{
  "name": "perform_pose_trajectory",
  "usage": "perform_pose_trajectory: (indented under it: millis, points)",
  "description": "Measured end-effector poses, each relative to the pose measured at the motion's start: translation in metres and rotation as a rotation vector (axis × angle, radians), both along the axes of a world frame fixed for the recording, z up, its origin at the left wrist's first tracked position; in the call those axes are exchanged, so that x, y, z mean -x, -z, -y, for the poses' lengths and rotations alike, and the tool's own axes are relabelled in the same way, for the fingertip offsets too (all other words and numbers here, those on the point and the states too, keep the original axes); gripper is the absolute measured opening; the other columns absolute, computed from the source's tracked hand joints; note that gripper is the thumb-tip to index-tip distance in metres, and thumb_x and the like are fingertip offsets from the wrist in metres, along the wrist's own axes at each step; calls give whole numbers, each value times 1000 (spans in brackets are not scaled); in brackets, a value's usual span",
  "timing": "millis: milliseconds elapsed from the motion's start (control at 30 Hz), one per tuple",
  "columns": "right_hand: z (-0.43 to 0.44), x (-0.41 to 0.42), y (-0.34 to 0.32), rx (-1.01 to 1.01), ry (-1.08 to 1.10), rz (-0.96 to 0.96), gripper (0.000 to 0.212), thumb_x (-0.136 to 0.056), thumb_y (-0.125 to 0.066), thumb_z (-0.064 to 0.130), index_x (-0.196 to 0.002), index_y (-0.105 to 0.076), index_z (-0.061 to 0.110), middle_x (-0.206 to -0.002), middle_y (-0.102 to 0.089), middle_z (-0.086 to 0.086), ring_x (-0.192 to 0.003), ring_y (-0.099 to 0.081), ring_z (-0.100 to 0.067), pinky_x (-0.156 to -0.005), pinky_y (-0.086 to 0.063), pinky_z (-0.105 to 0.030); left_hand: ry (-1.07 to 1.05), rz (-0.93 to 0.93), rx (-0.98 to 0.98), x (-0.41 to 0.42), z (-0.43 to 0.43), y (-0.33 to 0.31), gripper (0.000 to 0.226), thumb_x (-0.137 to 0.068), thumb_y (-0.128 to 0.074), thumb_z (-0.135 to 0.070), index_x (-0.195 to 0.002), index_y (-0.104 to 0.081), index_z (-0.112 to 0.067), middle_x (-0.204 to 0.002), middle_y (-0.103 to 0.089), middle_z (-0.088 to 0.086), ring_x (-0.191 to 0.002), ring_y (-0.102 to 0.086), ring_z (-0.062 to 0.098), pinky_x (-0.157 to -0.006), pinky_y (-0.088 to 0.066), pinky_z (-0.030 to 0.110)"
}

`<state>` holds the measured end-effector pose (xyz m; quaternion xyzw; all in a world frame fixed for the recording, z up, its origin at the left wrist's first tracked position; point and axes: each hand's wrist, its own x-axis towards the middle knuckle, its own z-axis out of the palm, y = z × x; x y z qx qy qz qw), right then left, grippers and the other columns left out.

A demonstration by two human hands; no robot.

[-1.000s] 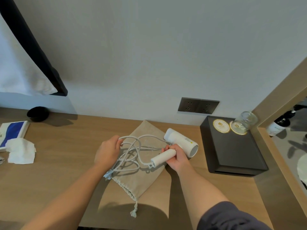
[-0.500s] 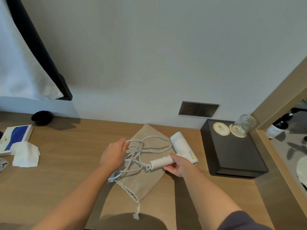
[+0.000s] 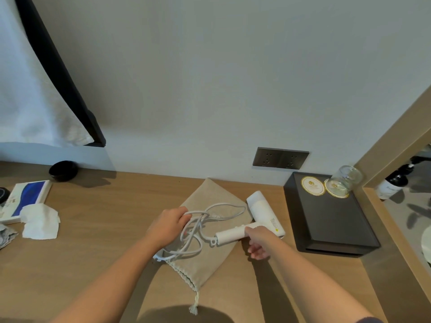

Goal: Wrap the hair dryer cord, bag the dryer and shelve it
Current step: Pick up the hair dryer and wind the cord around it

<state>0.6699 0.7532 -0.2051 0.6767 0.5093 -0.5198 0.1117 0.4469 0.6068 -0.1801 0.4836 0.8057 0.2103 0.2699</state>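
Loosely, left hand gathers cord; right hand grips dryer.

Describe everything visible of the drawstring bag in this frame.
The drawstring bag is beige, woven-looking cloth, lying flat and diagonal on the wooden desk, its gathered mouth and tasselled cord toward the camera. It looks empty. The white cord loops lie on it, the dryer handle over its right edge, and the left hand above it.

On the desk a drawstring bag lies at the middle, with the cord looped on it and the hair dryer at its right edge. A tray sits right of the dryer; a tissue lies far left.
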Motion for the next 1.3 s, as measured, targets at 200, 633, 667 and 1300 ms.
perform_pose_trajectory:
  millis: [200, 633, 667, 1300]
  points:
    - [21, 31, -25, -483, -599, -305, 30, -96, -51, 23, -125, -57, 19, -122, -61, 0, -112, -58, -18, -88, -46, -27, 31, 80, -28, -3, -2, -13, 34, -96, -45, -27, -74, -58, -6, -72, -66, 9, -64, -56, 19, -62, -43, 33]
    - [6, 53, -29, -297, -633, -492, 28, -94, -60, 35, -92, -65, 7, -90, -62, -5, -84, -61, -15, -78, -49, -31, -65, 73, -94, 12, -3, -32, 32, -87, -64, -33, -62, -51, -18, -58, -49, -6, -53, -42, 10, -52, -34, 25]
    - [2, 52, -30, -259, -625, -491, 31, -95, -58, 35, -96, -64, 5, -97, -65, -9, -89, -65, -18, -83, -52, -34, -107, 114, -109, 16, -1, -34, 34, -87, -65, -33, -61, -48, -17, -56, -48, -6, -51, -44, 10, -52, -37, 23]
    - [-17, 51, -62, -83, -195, -715, 30, -107, -34, 28, -130, -45, 12, -100, -65, -17, -80, -72, -28, -80, -60, -43, -9, -99, 51, 40, 11, -59, 41, -99, -37, -39, -66, -47, -16, -65, -54, 2, -65, -50, 22, -61, -36, 34]
